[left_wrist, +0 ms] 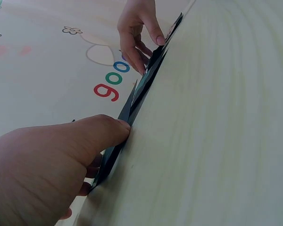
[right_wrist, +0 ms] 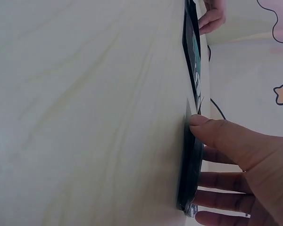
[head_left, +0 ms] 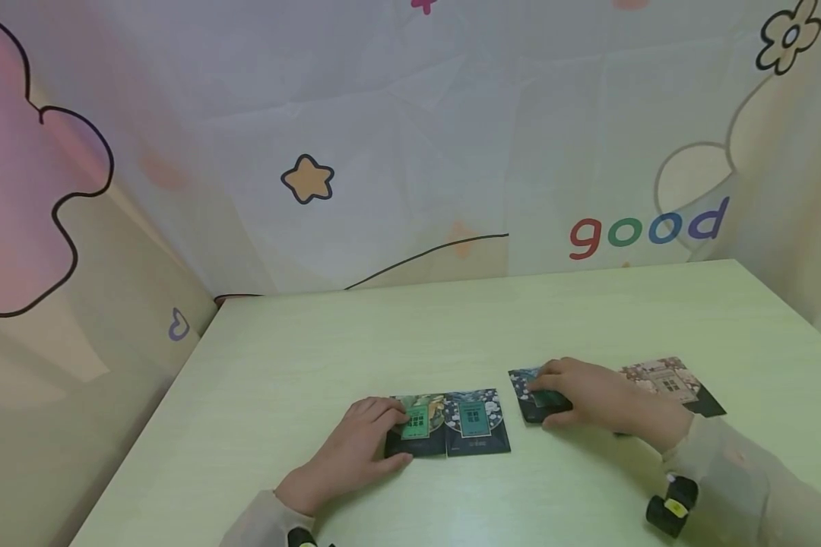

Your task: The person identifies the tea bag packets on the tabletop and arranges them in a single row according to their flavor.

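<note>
Right of the dark, face-up green-labelled packet (head_left: 419, 422) lie a teal-labelled packet (head_left: 475, 422), just beside it, and, farther, a partly covered blue-patterned packet (head_left: 534, 406).

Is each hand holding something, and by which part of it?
The left hand holds the green-labelled packet by its left side. The right hand holds a dark blue packet by its right side, thumb at the near edge.

From the left hand (head_left: 352, 448), open tabletop (head_left: 280, 349) gives room leftward and ahead until the printed backdrop (head_left: 397, 167) blocks the way. Immediately to its right, the green-labelled packet (head_left: 417, 424) and blue-labelled packet (head_left: 475, 422) lie edge to edge. A narrow strip separates these from the dark packet (head_left: 532, 412) at the right hand (head_left: 588, 391). The pink floral packet (head_left: 660, 384) obstructs the space just beyond the right wrist.
</note>
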A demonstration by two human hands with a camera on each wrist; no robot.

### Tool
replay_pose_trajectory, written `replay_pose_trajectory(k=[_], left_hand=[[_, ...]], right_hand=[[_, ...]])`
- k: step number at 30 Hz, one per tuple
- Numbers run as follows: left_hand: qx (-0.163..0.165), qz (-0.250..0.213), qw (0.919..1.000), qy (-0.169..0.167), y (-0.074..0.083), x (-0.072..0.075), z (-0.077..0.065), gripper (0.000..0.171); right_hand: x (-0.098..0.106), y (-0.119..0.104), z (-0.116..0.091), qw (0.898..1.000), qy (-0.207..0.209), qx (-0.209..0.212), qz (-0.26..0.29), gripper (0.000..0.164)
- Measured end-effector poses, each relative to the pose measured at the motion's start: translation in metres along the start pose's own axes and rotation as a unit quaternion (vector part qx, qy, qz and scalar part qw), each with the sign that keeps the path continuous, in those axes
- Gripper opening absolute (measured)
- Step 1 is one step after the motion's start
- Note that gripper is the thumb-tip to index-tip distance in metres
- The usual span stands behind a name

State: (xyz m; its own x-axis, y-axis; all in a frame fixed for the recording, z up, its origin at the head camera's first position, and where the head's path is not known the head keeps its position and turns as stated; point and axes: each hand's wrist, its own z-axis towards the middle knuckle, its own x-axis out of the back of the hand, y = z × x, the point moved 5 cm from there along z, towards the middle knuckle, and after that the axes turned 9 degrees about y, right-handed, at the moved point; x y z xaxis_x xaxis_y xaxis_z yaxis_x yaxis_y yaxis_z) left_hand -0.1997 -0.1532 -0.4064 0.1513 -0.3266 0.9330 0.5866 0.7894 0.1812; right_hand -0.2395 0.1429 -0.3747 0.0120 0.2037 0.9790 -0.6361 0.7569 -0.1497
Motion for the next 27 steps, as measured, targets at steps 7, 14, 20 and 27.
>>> replay_pose_trajectory(k=[7,14,20,27], left_hand=[[0.004,0.001,1.0000,-0.003,0.000,-0.001,0.000,0.046],[0.007,0.000,0.9999,-0.007,0.000,0.000,0.000,0.047],[0.006,0.000,1.0000,-0.006,0.000,-0.001,0.000,0.047],[0.005,0.000,1.0000,-0.005,0.001,0.000,0.001,0.047]], right_hand=[[0.001,-0.009,-0.005,1.000,-0.014,-0.004,0.014,0.051],[-0.001,-0.017,-0.007,1.000,-0.010,-0.001,0.008,0.052],[-0.002,-0.024,-0.009,1.000,0.002,0.010,0.003,0.052],[-0.003,-0.032,-0.010,0.999,0.016,0.033,-0.022,0.052]])
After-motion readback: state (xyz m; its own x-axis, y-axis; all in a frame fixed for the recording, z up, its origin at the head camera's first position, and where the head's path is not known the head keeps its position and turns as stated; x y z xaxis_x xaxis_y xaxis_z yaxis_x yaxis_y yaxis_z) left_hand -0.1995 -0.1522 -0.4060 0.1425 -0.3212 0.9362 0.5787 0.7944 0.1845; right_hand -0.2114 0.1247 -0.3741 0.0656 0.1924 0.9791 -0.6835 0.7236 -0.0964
